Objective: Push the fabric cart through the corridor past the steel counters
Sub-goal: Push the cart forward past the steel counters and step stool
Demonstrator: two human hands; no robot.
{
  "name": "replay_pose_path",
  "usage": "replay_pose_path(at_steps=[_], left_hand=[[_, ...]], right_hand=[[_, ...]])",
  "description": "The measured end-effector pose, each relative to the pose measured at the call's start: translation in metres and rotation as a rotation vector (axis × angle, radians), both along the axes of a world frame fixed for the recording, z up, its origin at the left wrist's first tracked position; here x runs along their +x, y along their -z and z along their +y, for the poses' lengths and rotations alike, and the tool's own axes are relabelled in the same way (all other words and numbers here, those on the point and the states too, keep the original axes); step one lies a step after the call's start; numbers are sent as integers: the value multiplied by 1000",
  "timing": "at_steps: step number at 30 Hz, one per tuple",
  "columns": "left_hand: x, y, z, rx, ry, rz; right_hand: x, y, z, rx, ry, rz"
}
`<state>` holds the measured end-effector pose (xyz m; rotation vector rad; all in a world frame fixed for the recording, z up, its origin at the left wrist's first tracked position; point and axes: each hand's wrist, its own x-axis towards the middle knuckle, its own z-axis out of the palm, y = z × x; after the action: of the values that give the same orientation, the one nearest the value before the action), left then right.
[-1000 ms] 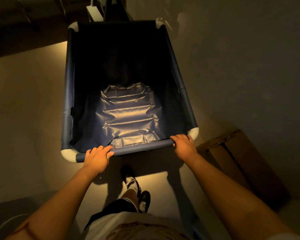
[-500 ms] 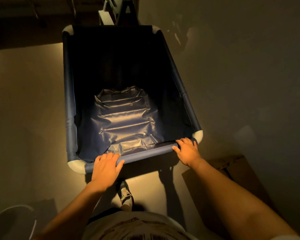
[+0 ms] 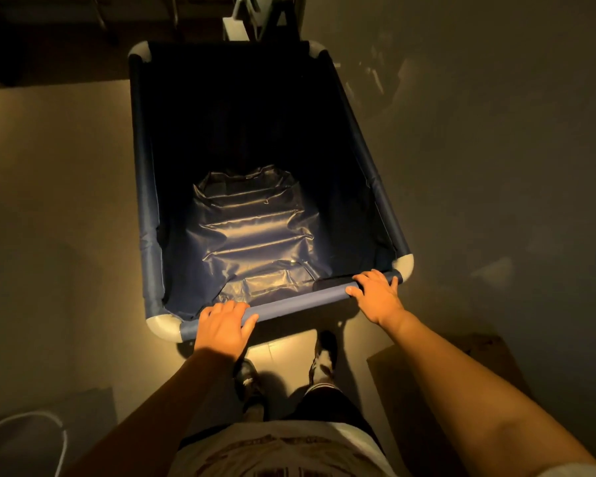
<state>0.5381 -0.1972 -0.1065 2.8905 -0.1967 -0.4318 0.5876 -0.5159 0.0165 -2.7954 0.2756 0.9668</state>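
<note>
A dark blue fabric cart (image 3: 145, 187) with white corner joints stands in front of me on a dim floor, and its crumpled bottom is empty. My left hand (image 3: 225, 329) grips the near rim bar close to the left corner. My right hand (image 3: 375, 295) grips the same bar near the right corner. Both arms stretch forward to the bar. My two feet show below it, just behind the cart.
A brown cardboard box (image 3: 461, 366) lies on the floor at my right. A pale metal frame (image 3: 236, 27) stands right beyond the cart's far end. At the lower left a white curved cable (image 3: 54, 428) lies on a grey slab. Dark shelving fills the top left.
The cart and I have rolled forward: the cardboard box has slid back toward my right side. The metal frame ahead is nearer. Both hands keep their hold on the bar.
</note>
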Motion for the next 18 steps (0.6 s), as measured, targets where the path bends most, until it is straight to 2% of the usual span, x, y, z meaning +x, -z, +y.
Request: replay_pose_path(at_steps=[6,11,15,18], left_hand=[[18,-3,-6,-32,-63,29],[30,-5,-22,35,-199,55],[44,-8,-29,79,-237,13],[54,-9,-38,144,-254,53]], right_hand=[[28,0,-5,-24,-70,7],[58,5,-12,-27,-143,1],[92,4,-20,9,-198,-4],[115,4,-25,19,-231,13]])
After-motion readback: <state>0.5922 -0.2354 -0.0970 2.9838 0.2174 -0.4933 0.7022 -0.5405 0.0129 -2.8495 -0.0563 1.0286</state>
